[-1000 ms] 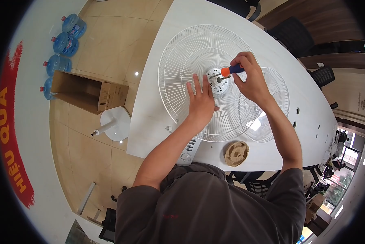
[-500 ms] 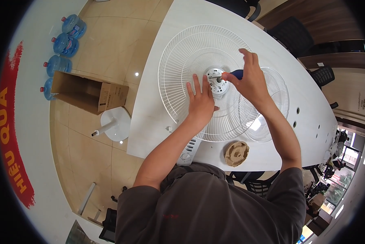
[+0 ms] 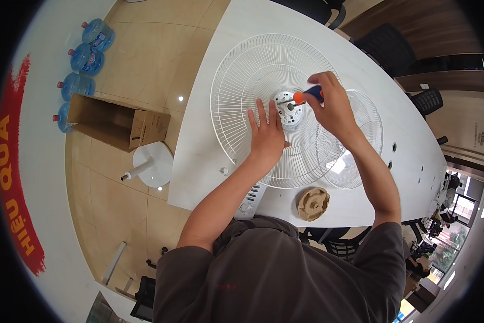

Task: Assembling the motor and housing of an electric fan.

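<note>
Red wall banner (image 3: 11, 167) w/ yellow lettering, 4 blue water bottles (image 3: 85, 58) on the floor, 2 white wire fan guards (image 3: 236, 97) on the worktop (image 3: 196, 183). L hand (image 3: 266, 141) rests flat, fingers wide, on the larger guard beside its hub (image 3: 290, 114); R hand (image 3: 334, 112) pinches 1 blue-and-orange screwdriver (image 3: 300, 98), shaft over the hub. Vs ½ sec ago, R fingers sit nearer the handle, orange collar back in view.

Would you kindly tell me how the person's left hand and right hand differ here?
The left hand has its fingers spread, while the right hand has its fingers bent. The left hand holds no tool; the right hand holds a screwdriver. Both are bare and in front of the large wire grille.
</note>
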The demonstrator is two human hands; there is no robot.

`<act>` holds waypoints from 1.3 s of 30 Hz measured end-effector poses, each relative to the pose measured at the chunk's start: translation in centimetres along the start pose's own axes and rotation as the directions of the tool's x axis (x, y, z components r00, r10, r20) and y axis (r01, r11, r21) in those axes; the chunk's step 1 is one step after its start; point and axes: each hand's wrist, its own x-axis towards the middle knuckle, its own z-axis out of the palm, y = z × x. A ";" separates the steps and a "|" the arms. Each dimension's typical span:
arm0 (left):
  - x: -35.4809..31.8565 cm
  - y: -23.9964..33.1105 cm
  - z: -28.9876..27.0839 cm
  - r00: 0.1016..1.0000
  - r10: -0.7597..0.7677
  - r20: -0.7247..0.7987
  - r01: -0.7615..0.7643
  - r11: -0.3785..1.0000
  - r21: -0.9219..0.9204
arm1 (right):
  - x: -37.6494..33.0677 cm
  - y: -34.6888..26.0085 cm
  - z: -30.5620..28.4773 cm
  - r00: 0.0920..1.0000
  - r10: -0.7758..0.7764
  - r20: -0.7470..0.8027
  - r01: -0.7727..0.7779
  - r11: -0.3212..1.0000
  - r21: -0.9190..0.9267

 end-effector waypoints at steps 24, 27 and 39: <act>-0.1 0.0 0.3 0.999 0.013 -0.041 -0.013 1.000 -0.006 | 0.0 0.9 0.0 0.999 -0.017 0.049 0.019 0.999 -0.050; -0.1 -0.1 0.3 0.999 0.013 -0.037 -0.013 1.000 -0.003 | -0.2 1.0 0.2 0.921 -0.370 -0.124 0.366 0.929 -0.052; 0.0 -0.1 0.3 0.999 0.021 -0.038 -0.021 1.000 0.005 | -0.3 0.3 -0.1 0.926 -0.371 -0.061 0.376 0.917 0.130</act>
